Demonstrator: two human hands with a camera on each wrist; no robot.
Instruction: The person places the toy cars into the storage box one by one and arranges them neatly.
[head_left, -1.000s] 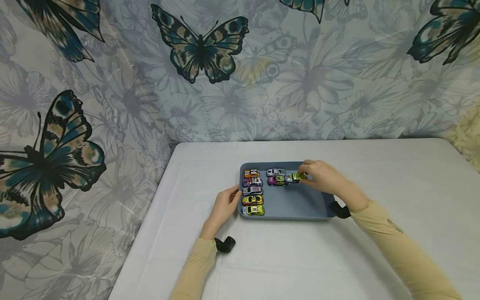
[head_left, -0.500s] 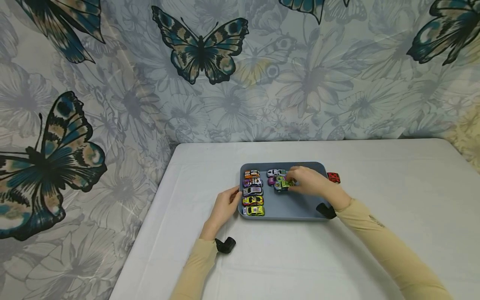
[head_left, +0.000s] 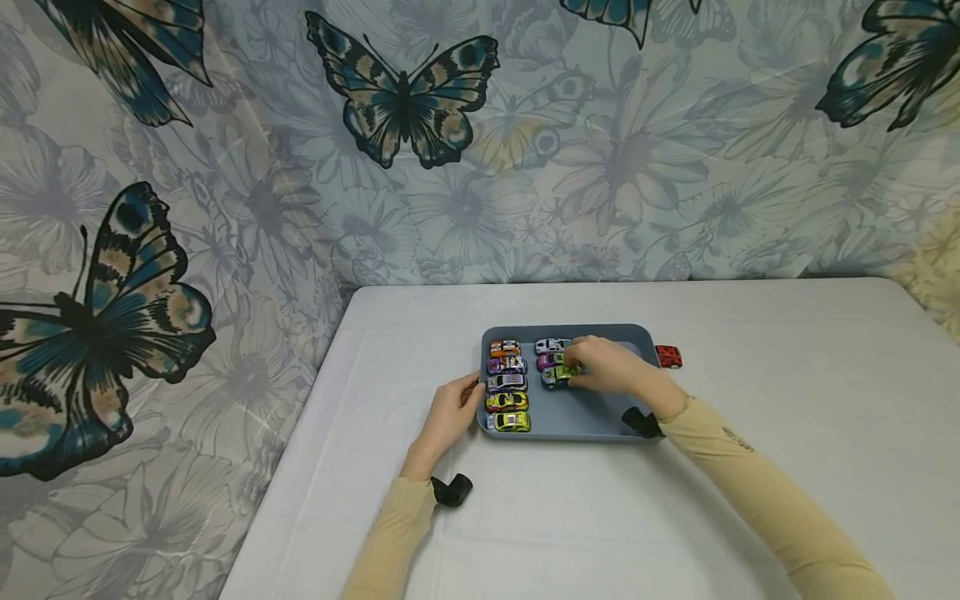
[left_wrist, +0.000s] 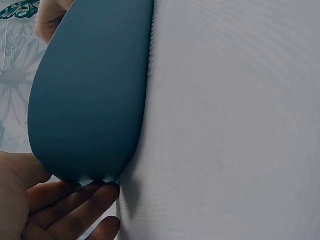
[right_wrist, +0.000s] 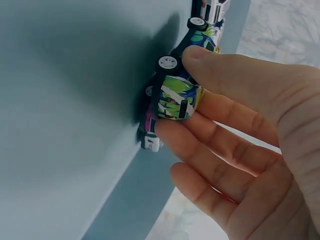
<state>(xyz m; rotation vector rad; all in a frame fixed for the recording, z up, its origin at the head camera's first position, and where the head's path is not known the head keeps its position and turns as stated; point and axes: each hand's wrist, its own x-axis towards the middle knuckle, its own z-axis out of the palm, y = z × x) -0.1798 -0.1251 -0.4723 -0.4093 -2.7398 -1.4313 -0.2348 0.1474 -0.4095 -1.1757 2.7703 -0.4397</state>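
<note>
A grey-blue tray (head_left: 592,417) lies on the table. My left hand (head_left: 450,412) is at its left end; in the left wrist view the thumb and fingertips (left_wrist: 107,192) meet the tray's wall. My right hand (head_left: 611,367) pinches a green patterned toy car (right_wrist: 177,97) between thumb and fingers, low over the tray floor. Just behind that car sits a magenta toy car (head_left: 547,361), partly hidden by the fingers. A white toy car (head_left: 551,345) stands at the back of this second column.
Several toy cars form a column along the tray's left side, from an orange one (head_left: 505,347) at the back to a yellow-green one (head_left: 508,422) in front. A red toy car (head_left: 669,357) lies on the white tablecloth (head_left: 562,517) beyond the tray's right edge.
My right hand has carried the green car left and toward the front, from the magenta car's right end to just in front of it. The red car has come into view. My left hand stays put.
</note>
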